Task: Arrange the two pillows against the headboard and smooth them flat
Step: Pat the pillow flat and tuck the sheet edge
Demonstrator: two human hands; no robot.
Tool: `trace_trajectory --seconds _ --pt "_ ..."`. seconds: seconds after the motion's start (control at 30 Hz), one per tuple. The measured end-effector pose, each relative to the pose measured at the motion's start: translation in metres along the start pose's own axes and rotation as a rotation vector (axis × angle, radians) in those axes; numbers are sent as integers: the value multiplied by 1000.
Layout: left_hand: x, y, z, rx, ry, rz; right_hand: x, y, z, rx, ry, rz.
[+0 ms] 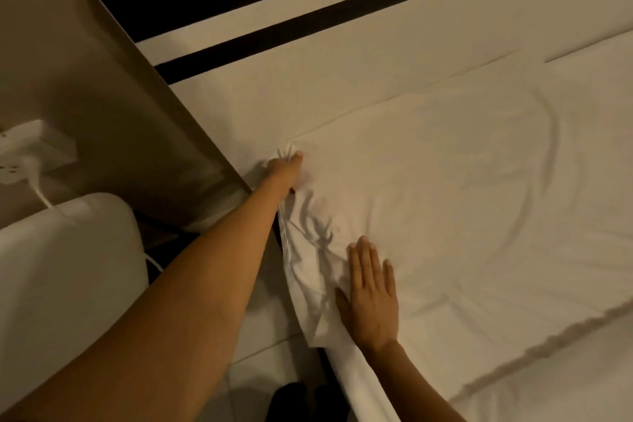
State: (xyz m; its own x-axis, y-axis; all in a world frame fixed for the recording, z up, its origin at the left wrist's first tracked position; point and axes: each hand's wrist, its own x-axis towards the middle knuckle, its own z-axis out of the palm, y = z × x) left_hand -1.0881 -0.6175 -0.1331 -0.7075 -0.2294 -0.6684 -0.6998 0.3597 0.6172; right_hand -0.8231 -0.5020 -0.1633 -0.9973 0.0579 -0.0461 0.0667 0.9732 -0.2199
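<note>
A white pillow [445,199] lies flat on the bed, its far long edge against the pale headboard [342,55] with dark stripes. My left hand [286,171] reaches to the pillow's far left corner and pinches the fabric there. My right hand [371,295] rests flat, fingers spread, on the wrinkled near left end of the same pillow. Farther right along the headboard, the edge of a second white pillow [596,51] shows. Creases run across the left part of the near pillow.
A beige wall panel [85,79] stands left of the bed with a white socket and cable [24,161]. A white cushioned piece [61,284] sits at lower left. Pale floor [260,336] shows beside the bed. The white sheet [565,380] continues at lower right.
</note>
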Motion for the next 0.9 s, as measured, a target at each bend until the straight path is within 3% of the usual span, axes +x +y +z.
trace_trajectory --seconds 0.23,0.47,0.7,0.9 --pt "48 -5 -15 -99 28 39 -1 4 1 -151 60 0" --pt "4 10 -23 74 120 149 8 3 1 -38 -87 -60" --pt "0 7 -19 39 174 182 -9 20 -1 -28 -30 -138" --pt "-16 9 -21 237 228 315 -11 15 -2 -75 -21 -83"
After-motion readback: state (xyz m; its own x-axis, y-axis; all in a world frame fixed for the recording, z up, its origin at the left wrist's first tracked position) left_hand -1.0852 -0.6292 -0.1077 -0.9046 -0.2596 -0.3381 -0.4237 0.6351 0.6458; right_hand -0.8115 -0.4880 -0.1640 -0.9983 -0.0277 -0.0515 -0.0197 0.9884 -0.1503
